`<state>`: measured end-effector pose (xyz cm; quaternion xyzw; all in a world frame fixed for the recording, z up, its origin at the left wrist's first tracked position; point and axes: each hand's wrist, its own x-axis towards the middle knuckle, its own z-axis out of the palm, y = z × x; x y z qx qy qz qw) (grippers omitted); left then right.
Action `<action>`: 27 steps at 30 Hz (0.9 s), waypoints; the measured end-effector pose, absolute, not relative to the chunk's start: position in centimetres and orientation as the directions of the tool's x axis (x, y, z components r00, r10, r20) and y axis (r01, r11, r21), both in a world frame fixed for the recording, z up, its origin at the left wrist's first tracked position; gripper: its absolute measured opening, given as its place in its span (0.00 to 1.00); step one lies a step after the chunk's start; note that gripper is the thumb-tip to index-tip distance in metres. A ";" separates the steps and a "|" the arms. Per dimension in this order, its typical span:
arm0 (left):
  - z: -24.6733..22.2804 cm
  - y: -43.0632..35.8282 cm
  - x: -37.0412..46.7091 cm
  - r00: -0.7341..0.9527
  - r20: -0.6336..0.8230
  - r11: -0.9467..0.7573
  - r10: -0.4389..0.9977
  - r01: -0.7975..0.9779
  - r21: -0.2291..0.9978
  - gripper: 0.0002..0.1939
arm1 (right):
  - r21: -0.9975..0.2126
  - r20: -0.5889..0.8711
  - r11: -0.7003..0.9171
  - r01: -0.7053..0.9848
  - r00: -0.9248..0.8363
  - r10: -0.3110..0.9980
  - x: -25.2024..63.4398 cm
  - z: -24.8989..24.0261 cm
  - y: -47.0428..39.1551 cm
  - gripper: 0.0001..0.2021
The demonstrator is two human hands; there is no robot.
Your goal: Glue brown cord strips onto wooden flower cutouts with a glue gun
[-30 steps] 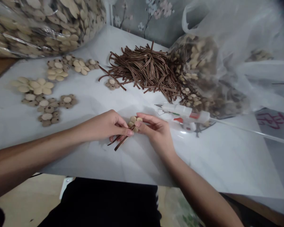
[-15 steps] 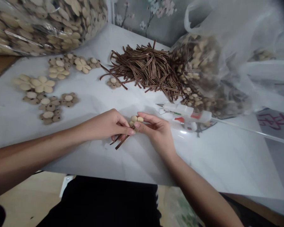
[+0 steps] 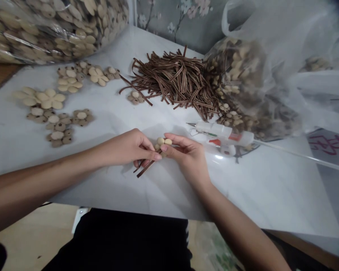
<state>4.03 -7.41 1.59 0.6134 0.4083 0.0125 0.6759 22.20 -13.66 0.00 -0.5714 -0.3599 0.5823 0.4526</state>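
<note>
My left hand (image 3: 139,148) is closed, pinching a brown ribbon strip (image 3: 145,170) between thumb and fingers. Two ends of the ribbon hang down toward the table's front edge. Between thumb and fingertips, my right hand (image 3: 188,154) grips a cream flower piece (image 3: 167,142) with rounded petals. The ribbon's upper part presses against the flower where the two thumbs meet. Fingers cover most of the flower and the place where the ribbon touches it. Both hands are just above the white table (image 3: 169,199).
A glue gun (image 3: 223,132) lies right of my hands, its metal tip pointing left. Behind sits a heap of brown ribbon strips (image 3: 175,81). Loose flower pieces (image 3: 58,122) lie at left. Clear bags of flowers (image 3: 59,34) and a plastic bag (image 3: 243,82) stand at the back.
Almost nothing differs. The ribbon and flower have shifted very slightly in my fingers; both hands keep their grip.
</note>
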 end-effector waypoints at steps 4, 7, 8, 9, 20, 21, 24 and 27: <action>1.8 -7.3 4.1 0.656 -0.552 0.246 0.515 0.504 0.828 0.13 | -0.937 -0.334 -0.323 -0.134 0.070 0.940 22.1 -0.1 -13.7 0.17; 2.0 -7.3 4.1 0.659 -0.561 0.238 0.501 0.518 0.821 0.13 | -0.934 -0.337 -0.325 -0.147 0.067 0.939 22.1 0.1 -13.7 0.16; 2.0 -7.3 4.1 0.654 -0.563 0.237 0.505 0.522 0.819 0.13 | -0.934 -0.338 -0.325 -0.149 0.067 0.939 22.0 0.1 -13.7 0.16; 2.1 -7.4 4.1 0.646 -0.566 0.238 0.512 0.526 0.816 0.13 | -0.933 -0.339 -0.327 -0.150 0.068 0.938 22.0 0.2 -13.7 0.16; 1.7 -7.4 4.0 0.661 -0.573 0.266 0.485 0.513 0.816 0.11 | -0.947 -0.309 -0.294 -0.129 0.110 0.945 21.9 0.0 -13.7 0.15; 1.7 -7.4 3.9 0.670 -0.569 0.265 0.478 0.507 0.820 0.11 | -0.948 -0.306 -0.291 -0.133 0.111 0.946 21.9 0.1 -13.7 0.14; 2.0 -7.2 3.8 0.698 -0.555 0.254 0.454 0.495 0.831 0.13 | -0.946 -0.305 -0.288 -0.148 0.109 0.946 21.9 0.1 -13.7 0.14; 2.2 -7.1 3.7 0.695 -0.552 0.273 0.460 0.481 0.833 0.13 | -0.941 -0.317 -0.299 -0.158 0.106 0.942 22.0 0.0 -13.7 0.15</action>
